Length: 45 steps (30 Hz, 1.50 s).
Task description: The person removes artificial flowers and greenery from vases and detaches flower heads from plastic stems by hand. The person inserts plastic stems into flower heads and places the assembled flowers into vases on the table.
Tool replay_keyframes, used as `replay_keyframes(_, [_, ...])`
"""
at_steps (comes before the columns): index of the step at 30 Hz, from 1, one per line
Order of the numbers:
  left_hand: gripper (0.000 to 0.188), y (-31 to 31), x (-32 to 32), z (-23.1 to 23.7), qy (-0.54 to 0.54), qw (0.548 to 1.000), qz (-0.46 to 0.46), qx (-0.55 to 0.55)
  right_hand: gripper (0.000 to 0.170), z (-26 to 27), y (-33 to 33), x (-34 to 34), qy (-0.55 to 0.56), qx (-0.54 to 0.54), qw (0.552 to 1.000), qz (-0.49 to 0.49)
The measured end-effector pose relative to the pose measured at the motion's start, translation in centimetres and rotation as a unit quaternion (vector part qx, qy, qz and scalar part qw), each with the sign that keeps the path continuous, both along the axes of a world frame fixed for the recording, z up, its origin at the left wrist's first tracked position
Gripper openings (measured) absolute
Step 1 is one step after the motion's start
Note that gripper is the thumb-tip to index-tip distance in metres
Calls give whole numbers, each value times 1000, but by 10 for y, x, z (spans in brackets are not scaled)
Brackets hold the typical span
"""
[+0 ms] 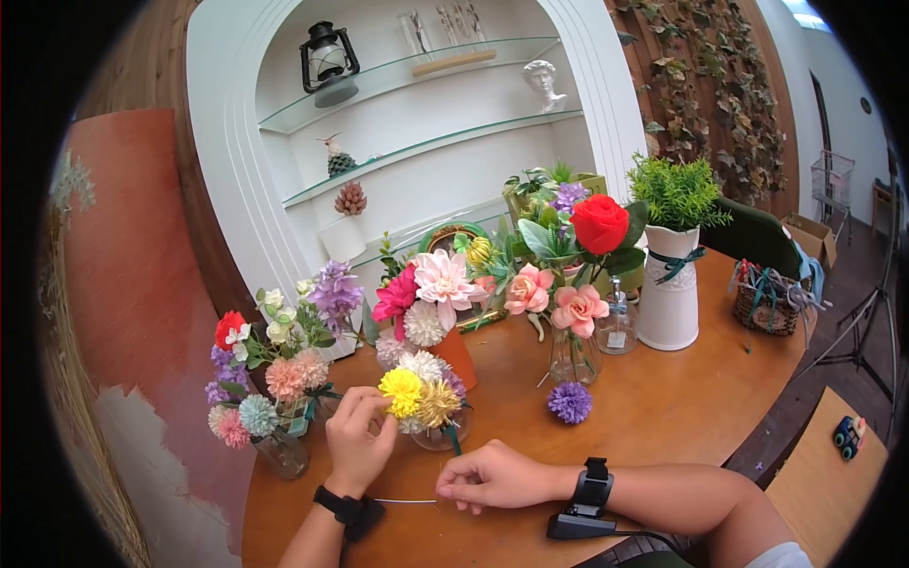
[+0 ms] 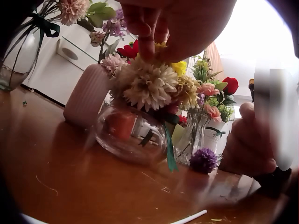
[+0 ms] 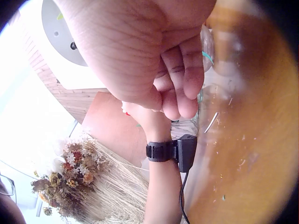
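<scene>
My left hand (image 1: 360, 437) is at the left side of a small bunch of artificial flowers, its fingertips pinching the edge of a yellow pompom flower (image 1: 401, 391). Beside it in the bunch are a white pompom flower (image 2: 150, 86) and a golden one (image 1: 438, 404). The bunch stands in a low round glass vase (image 2: 128, 135) with a dark green ribbon (image 2: 170, 147) hanging down its side. My right hand (image 1: 502, 475) is just in front of the vase, fingers loosely curled, nothing seen between them. A thin white stick (image 1: 405, 501) lies on the table between both wrists.
A purple pompom flower (image 1: 569, 402) lies on the wooden table (image 1: 663, 407). Glass vases of flowers stand left (image 1: 284, 454) and right (image 1: 574, 358). Behind are an orange vase (image 1: 457, 360) and a white vase (image 1: 668, 303) of greenery. A wicker basket (image 1: 765, 308) sits at the right edge.
</scene>
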<state>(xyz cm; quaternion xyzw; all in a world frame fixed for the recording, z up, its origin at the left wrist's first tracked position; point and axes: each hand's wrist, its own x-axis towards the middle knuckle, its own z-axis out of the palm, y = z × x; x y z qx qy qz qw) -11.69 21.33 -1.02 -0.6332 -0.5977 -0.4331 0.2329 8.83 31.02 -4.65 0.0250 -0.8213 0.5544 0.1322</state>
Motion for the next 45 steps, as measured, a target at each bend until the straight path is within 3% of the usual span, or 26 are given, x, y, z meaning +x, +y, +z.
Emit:
replay_keyframes(9, [13, -17, 16, 19, 20, 1000, -1, -12, 21, -3, -2, 0, 24, -11, 1000, -3])
replay_keyframes(11, [12, -27, 20, 24, -68, 995, -69, 1, 21, -3, -2, 0, 20, -12, 1000, 0])
replay_keyframes(12, [15, -40, 28, 35, -132, 979, -141, -68, 21, -3, -1, 0, 19, -12, 1000, -4])
replay_keyframes(13, [15, -48, 40, 42, -140, 979, -135, -67, 21, -3, -1, 0, 16, -11, 1000, -7])
replay_keyframes(14, [26, -51, 57, 46, -277, 910, -302, -65, 21, 0, -2, 1, 7, -16, 1000, -11])
replay_keyframes(15, [37, -56, 70, 50, -399, 795, -453, -53, 21, -1, -1, 1, 6, -13, 1000, -20])
replay_keyframes(17, [43, -76, 83, 54, -436, 645, -623, -80, 20, -3, 2, 0, 49, 37, 997, -46])
replay_keyframes(19, [39, -103, 130, 74, -495, 610, -617, -52, 18, 1, 3, 0, 13, -24, 997, -75])
replay_keyframes(23, [38, -124, 128, 46, -519, 593, -616, 1, 12, 26, 12, 8, -5, 132, 977, -168])
replay_keyframes(25, [37, -130, 127, 38, -519, 585, -624, 20, 10, 30, 22, 11, 58, 297, 923, -237])
replay_keyframes(29, [35, -142, 124, 29, -511, 580, -632, 58, 10, 47, 34, 25, 53, 428, 833, -346])
replay_keyframes(31, [35, -154, 123, 22, -515, 585, -621, 80, 13, 51, 42, 34, -40, 508, 768, -387])
replay_keyframes(32, [34, -141, 132, 30, -514, 586, -621, 83, 17, 49, 46, 40, -68, 513, 765, -384])
replay_keyframes(34, [34, -376, 14, -134, -502, 583, -634, 80, 22, 53, 47, 50, -92, 519, 752, -395])
replay_keyframes(35, [33, -404, -22, -152, -495, 581, -642, 76, 27, 57, 44, 54, -142, 526, 737, -399])
replay_keyframes(37, [33, -376, -28, -132, -486, 575, -654, 68, 32, 60, 46, 61, -193, 530, 718, -407])
replay_keyframes(39, [32, -217, 42, -5, -479, 569, -666, 58, 54, 55, 56, 63, -262, 540, 694, -398])
replay_keyframes(40, [31, -147, 77, 53, -477, 566, -670, 53, 46, 54, 55, 62, -262, 544, 694, -393])
replay_keyframes(41, [31, -118, 92, 77, -475, 565, -673, 49, 46, 52, 56, 62, -262, 542, 694, -396])
replay_keyframes(42, [31, -118, 92, 77, -473, 566, -674, 46, 39, 51, 57, 61, -285, 533, 703, -376])
replay_keyframes(44, [27, -89, 50, 55, -426, 646, -633, 4, 33, 46, 64, 54, -301, 526, 711, -356])
replay_keyframes(45, [17, -83, 48, 51, -475, 699, -534, -3, 28, 36, 69, 53, -263, 531, 722, -356])
